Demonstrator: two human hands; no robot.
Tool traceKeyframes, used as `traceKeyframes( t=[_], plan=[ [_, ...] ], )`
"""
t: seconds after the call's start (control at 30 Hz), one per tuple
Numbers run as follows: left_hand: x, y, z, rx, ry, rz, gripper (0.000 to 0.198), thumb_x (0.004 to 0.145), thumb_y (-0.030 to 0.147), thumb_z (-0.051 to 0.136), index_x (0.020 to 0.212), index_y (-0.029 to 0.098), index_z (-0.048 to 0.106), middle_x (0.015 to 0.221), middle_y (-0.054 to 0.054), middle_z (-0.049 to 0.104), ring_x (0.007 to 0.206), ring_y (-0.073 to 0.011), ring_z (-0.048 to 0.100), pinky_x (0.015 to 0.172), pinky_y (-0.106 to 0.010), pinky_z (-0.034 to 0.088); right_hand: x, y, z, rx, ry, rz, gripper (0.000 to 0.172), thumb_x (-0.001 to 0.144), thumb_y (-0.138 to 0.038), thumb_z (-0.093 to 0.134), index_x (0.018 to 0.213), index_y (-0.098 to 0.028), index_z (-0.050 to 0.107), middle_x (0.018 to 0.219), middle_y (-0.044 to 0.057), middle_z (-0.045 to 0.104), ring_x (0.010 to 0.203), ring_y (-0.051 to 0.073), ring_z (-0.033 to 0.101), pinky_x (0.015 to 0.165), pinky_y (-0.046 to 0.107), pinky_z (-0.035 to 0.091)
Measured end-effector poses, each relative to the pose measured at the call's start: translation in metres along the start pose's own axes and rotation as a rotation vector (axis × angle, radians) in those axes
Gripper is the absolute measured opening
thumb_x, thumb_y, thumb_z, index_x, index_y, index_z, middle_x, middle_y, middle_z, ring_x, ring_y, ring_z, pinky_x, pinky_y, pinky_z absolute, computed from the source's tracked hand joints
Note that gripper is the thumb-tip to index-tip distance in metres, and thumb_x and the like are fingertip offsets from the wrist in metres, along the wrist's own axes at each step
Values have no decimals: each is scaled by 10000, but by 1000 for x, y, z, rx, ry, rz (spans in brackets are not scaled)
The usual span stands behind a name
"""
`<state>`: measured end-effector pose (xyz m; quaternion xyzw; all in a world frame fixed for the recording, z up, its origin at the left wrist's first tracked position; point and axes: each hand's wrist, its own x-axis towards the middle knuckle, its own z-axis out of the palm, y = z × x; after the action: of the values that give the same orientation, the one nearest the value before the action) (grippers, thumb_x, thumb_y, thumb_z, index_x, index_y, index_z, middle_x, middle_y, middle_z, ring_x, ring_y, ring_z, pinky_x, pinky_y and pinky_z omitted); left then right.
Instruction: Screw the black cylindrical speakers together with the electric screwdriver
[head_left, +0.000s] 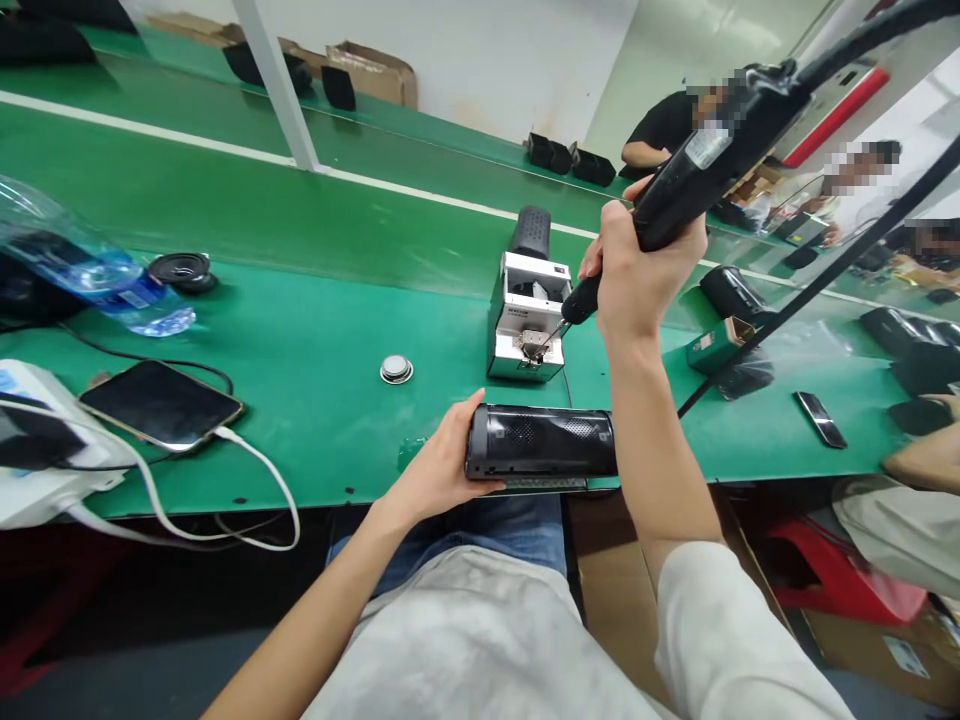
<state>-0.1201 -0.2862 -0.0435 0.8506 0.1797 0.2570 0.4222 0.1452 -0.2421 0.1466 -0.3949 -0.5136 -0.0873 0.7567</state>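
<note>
A green desk (315,340) is spread across the view, and the things are laid out on it. A black electric screwdriver (697,160), hung from a cable at the upper right, is gripped by the right hand (637,280), whose fingers are closed around its body. Its bit is pointed down and to the left, and the tip is set at the opening of a white screw feeder (525,315) standing near the middle of the desk.

A black oblong speaker housing (540,442) is laid on its side at the near edge of the desk, just in front of the feeder. Its left end is held by the left hand (442,465), with the thumb on top and the fingers curled underneath.

At the far left a clear water bottle (82,260) is seen lying down, and a smartphone (161,403) plugged into a white cable (255,470) is placed nearer. A loose speaker driver (182,270) is set beside the bottle. A small round metal disc (396,369) is left of the feeder.
</note>
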Motion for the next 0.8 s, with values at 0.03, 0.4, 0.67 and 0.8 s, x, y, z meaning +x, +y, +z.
traceKeyframes(
  t=[0.03,0.4,0.67,0.8],
  plan=[
    [0,0,0,0,0,0,1385,800,238,984,1775,381,10,1694,-196,385,1588,-440,454,1295,-655,456,0,1,0,-2,0,-14,379,992,-582,821,1012,-306,563,726,-66,453,447,137,440,377,296,374],
    [0,-2,1,13,16,22,1394,795,272,995,1784,371,18,1699,-192,394,1592,-438,450,1306,-656,442,3,10,2,22,18,-14,335,945,-457,830,964,-310,530,702,-87,477,413,126,331,333,322,290],
    [1,-1,0,10,23,43,1411,779,279,1005,1792,349,25,1703,-202,401,1592,-443,455,1302,-656,453,3,1,-10,30,-35,-4,404,973,-597,846,998,-310,563,695,-79,453,436,138,354,381,331,366],
    [1,0,0,21,19,17,1418,776,260,1008,1793,355,24,1705,-199,403,1590,-436,462,1302,-635,458,10,-10,-11,78,39,-106,283,1009,-458,795,978,-291,568,686,-73,409,407,139,366,352,340,319]
  ],
)
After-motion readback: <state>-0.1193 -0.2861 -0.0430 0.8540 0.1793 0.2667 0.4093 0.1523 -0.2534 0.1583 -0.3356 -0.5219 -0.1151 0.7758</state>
